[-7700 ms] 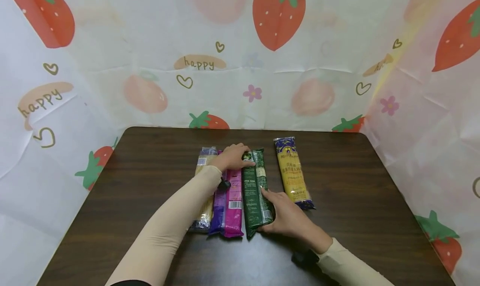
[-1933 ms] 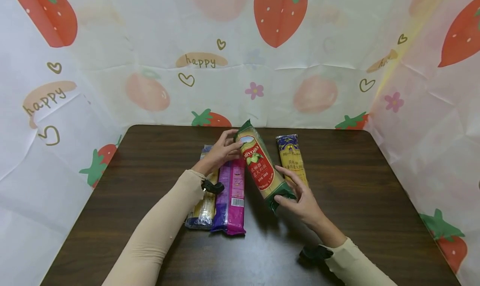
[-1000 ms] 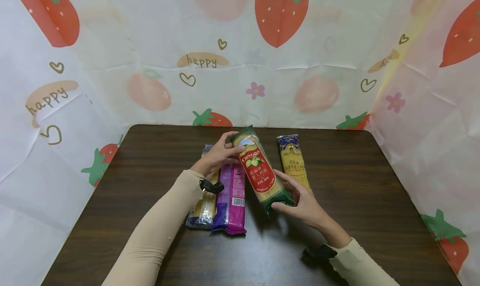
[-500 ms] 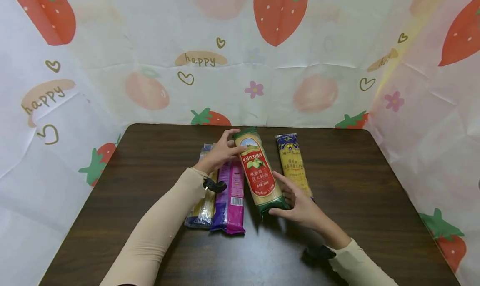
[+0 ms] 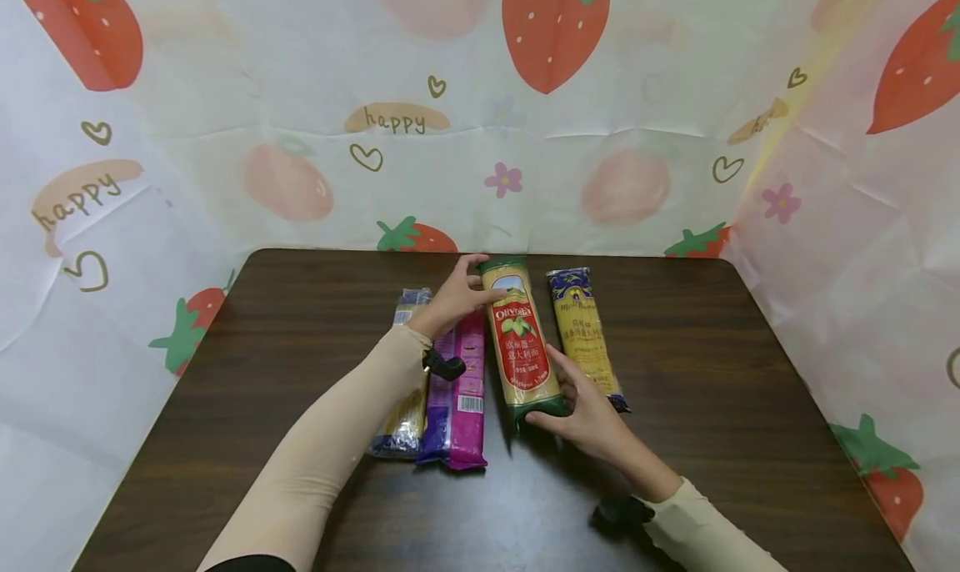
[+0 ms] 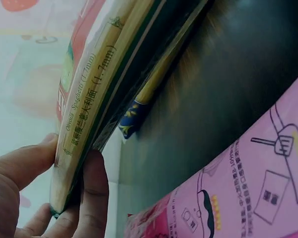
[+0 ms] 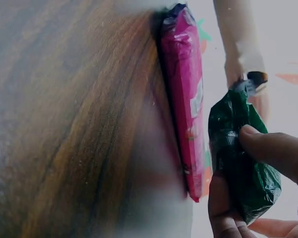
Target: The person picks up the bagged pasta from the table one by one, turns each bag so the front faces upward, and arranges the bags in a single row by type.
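Both hands hold a spaghetti pack (image 5: 522, 347) with green ends and a red oval label that faces up. My left hand (image 5: 459, 298) grips its far end, thumb on the front and fingers behind, as the left wrist view shows. At the near end, my right hand (image 5: 588, 418) pinches the green wrapper (image 7: 246, 163) between thumb and fingers. The pack is raised over the table, tilted slightly. Left of it lies a pink and purple pack (image 5: 468, 422), partly under my left forearm in the head view.
A clear and blue pasta pack (image 5: 403, 430) lies against the pink one's left side, partly covered by the left arm. To the right lies a yellow pasta pack (image 5: 585, 330) with blue ends. The dark wooden table (image 5: 712, 439) meets a strawberry-print curtain (image 5: 450, 180) behind.
The spaghetti pack lay green back up on the table; it has been lifted and turned label up. Lately it has swung from a slant to nearly straight, with the right hand moving left.
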`<state>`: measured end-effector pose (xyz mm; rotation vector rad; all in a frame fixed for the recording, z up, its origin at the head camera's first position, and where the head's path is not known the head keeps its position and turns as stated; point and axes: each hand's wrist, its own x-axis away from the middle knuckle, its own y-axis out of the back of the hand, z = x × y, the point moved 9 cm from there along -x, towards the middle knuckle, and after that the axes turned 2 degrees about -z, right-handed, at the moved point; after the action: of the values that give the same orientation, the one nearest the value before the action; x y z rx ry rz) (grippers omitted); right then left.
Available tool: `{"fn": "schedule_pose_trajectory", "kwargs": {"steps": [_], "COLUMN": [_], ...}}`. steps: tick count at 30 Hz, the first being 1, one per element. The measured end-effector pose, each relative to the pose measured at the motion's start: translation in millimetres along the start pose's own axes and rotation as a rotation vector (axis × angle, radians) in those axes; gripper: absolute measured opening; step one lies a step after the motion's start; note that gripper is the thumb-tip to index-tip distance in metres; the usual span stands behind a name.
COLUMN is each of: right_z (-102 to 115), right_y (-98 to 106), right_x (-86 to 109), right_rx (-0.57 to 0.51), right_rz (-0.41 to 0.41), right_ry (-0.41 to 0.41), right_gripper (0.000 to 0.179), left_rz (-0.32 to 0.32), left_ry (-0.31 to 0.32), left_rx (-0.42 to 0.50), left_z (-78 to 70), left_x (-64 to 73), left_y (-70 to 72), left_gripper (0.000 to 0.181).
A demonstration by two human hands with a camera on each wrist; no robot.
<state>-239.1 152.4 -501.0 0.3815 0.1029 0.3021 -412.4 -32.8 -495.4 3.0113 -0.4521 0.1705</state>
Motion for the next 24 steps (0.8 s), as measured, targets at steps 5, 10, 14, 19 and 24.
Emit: {"fn": "schedule_pose_trajectory", "kwargs": {"steps": [5, 10, 14, 19, 24], "right_z": [-5, -9, -14, -22, -27], "right_y": [-1, -2, -2, -2, -2], "right_x": [-3.5, -6.8, -9.9, -11.3, -12.3], "right_rx": [0.009, 0.022, 0.032, 0.041, 0.060], "right_rz": [-0.019, -0.039, -0.049, -0.058, -0.065], "right_ry": [-0.015, -0.041, -0.075, -0.117, -0.122], "right_gripper": [0.103, 0.104, 0.105, 0.104, 0.105], "left_rz": [0.027, 0.072, 0.114, 0.148, 0.209], "left_ry": [0.021, 0.026, 0.012, 0.011, 0.013], "left_rx": [-0.043, -0.065, -0.107, -0.171, -0.182], "left_z": [3.1, 6.3, 8.1, 14.0, 18.7], "left_x": [-8.4, -15.7, -20.6, -24.1, -25.7], "left_y": [-8.6, -16.2, -21.4, -25.8, -31.4], "left_gripper": [0.079, 0.073, 0.067, 0.067, 0.069]}}
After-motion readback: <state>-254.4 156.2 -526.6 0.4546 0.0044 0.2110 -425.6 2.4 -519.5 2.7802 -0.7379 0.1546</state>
